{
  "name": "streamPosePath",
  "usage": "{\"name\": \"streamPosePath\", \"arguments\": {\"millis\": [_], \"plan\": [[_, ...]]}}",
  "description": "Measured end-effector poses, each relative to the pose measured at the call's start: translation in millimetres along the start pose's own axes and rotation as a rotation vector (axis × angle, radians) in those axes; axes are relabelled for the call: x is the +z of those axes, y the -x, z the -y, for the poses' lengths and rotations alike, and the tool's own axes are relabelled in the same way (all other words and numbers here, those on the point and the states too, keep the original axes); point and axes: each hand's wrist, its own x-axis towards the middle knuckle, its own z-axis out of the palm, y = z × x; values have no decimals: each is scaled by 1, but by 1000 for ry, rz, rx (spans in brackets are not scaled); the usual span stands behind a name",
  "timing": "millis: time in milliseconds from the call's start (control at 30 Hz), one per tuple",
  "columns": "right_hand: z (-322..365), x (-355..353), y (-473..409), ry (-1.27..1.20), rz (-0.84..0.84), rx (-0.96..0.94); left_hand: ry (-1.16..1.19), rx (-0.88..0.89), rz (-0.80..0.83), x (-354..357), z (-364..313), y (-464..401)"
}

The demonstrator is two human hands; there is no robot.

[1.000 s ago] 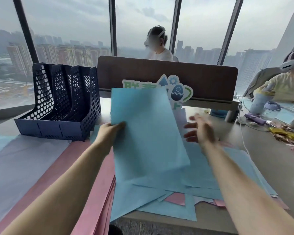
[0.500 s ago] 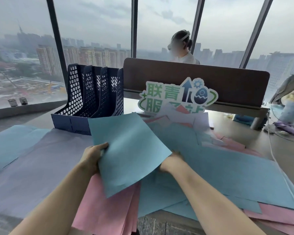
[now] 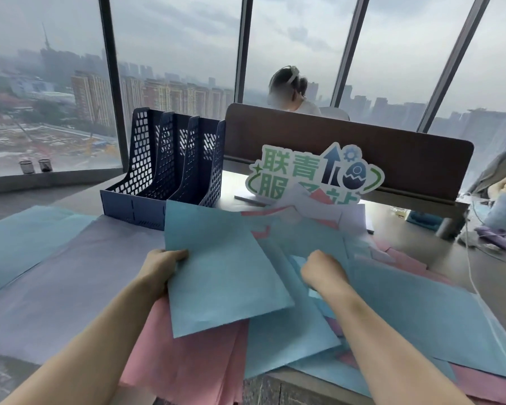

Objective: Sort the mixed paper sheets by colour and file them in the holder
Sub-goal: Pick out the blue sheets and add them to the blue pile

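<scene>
The left hand (image 3: 162,263) pinches the left edge of a blue sheet (image 3: 222,267), thumb on top and fingers beneath, holding it raised and tilted above the pink stack (image 3: 187,361), probably to keep collected blue paper clear of the unsorted sheets. The right hand (image 3: 323,268) is curled with its fingers tucked into the mixed pile (image 3: 392,296) of blue, pink and white sheets; it appears to be gripping another blue sheet, though the fingertips are hidden. A lavender sheet (image 3: 70,276) and a further blue one lie flat at the left of the desk (image 3: 415,226). The dark-blue mesh holder (image 3: 170,171) stands upright behind the papers, its compartments showing no paper, so filing is judged not yet begun.
</scene>
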Motion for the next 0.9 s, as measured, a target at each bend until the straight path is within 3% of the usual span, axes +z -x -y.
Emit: {"name": "streamPosePath", "arguments": {"millis": [100,233,433,600,700,900], "plan": [[3,-7,1,-60,-83,-22,-20,1,0,3,0,0],[42,-1,20,-136,-135,-207,-50,-10,1,4,0,-1],[104,36,51,-217,49,-479,-29,-58,45,6,-4,2],[107,63,54,-362,305,-656,218,-119,282,8,-12,3],[83,56,46,-181,291,-875,307,-234,349,-4,-15,-1],[45,37,38,-105,197,-1094,-93,-240,415,-7,-14,-4]]}}
